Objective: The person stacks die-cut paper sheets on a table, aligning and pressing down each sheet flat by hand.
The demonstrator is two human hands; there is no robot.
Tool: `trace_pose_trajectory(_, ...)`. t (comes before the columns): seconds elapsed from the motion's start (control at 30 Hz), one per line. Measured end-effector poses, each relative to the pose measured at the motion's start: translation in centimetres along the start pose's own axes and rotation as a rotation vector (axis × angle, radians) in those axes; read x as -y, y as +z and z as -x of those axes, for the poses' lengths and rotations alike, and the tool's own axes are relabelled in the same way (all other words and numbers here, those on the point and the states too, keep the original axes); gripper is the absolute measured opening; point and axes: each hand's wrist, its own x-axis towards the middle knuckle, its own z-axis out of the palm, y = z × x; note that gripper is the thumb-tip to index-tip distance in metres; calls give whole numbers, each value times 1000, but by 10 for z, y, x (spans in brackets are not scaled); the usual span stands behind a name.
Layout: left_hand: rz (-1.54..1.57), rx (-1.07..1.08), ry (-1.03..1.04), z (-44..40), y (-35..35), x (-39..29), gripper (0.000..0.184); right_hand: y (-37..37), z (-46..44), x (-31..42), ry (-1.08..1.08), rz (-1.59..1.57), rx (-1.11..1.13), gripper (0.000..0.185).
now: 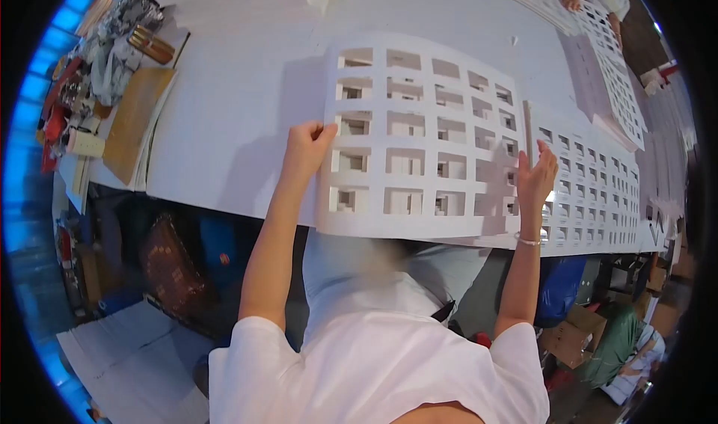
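Note:
A large white cut-out sheet point(429, 143), pierced by rows of rectangular openings, rests curved on the table in front of me. Small stepped and block-like shapes show through some openings. My left hand point(307, 151) is closed, thumb and fingers pinching the sheet's left edge. At the right edge is my right hand point(538, 176), its fingers apart and pointing up; whether its thumb touches the sheet I cannot tell. A bracelet point(528, 240) circles the right wrist.
Another white sheet point(570, 242) with smaller openings lies at right on the white table point(224, 87). A person's hand point(572, 2) is near more cut sheets at the far right. A brown board point(134, 128) and clutter occupy the left end. Boxes point(574, 336) stand below right.

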Motion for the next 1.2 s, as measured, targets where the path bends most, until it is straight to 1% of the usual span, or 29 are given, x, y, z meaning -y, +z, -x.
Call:
trace_pose_trajectory(0.03,24,-18,1,1,2,-2,30,-12,-3,24,-49,-30,-50,40)
trace_pose_trajectory(0.1,69,-47,16,1,4,-2,33,-31,7,82,-117,-212,14,42)
trace_pose_trajectory(0.17,82,-52,4,1,5,-3,33,-36,35,138,-282,-411,75,51)
trace_pose_trajectory(0.2,89,-54,2,1,6,-3,32,-37,53,164,-379,-518,177,56)
trace_pose_trajectory(0.23,85,-63,7,1,8,-3,33,-37,66,185,-553,-582,288,62)
trace_pose_trajectory(0.3,73,-81,19,-1,7,-2,33,-37,89,224,-726,-549,443,67)
trace_pose_trajectory(0.4,-85,19,6,-2,-2,-6,31,-9,113,242,-704,-550,579,72)
trace_pose_trajectory(0.5,-310,-209,207,11,2,-38,38,9,124,239,-745,-470,546,72)
trace_pose_trajectory(0.57,-520,-368,474,0,7,-50,52,7,124,240,-729,-479,569,72)
trace_pose_trajectory(0.63,-592,-414,782,-27,14,-58,57,9,124,241,-727,-478,571,72)
trace_pose_trajectory(0.73,-825,-328,826,-68,29,-60,70,12,124,241,-729,-473,558,71)
trace_pose_trajectory(0.83,-848,-117,541,-111,48,3,78,15,125,243,-699,-483,541,70)
trace_pose_trajectory(0.87,-847,-155,550,-113,51,5,82,17,127,243,-692,-480,531,70)
trace_pose_trajectory(0.9,-845,-155,555,-117,52,6,82,19,127,243,-685,-478,514,69)
trace_pose_trajectory(0.97,-847,-145,558,-112,52,7,81,12,129,243,-681,-460,562,69)
trace_pose_trajectory(1.03,-905,-172,548,-112,51,1,81,14,119,244,-702,-465,550,67)
trace_pose_trajectory(1.17,-985,-264,577,-88,51,-14,79,17,127,242,-707,-497,485,65)
trace_pose_trajectory(1.2,-943,-247,569,-72,51,-21,79,17,127,241,-708,-499,460,65)
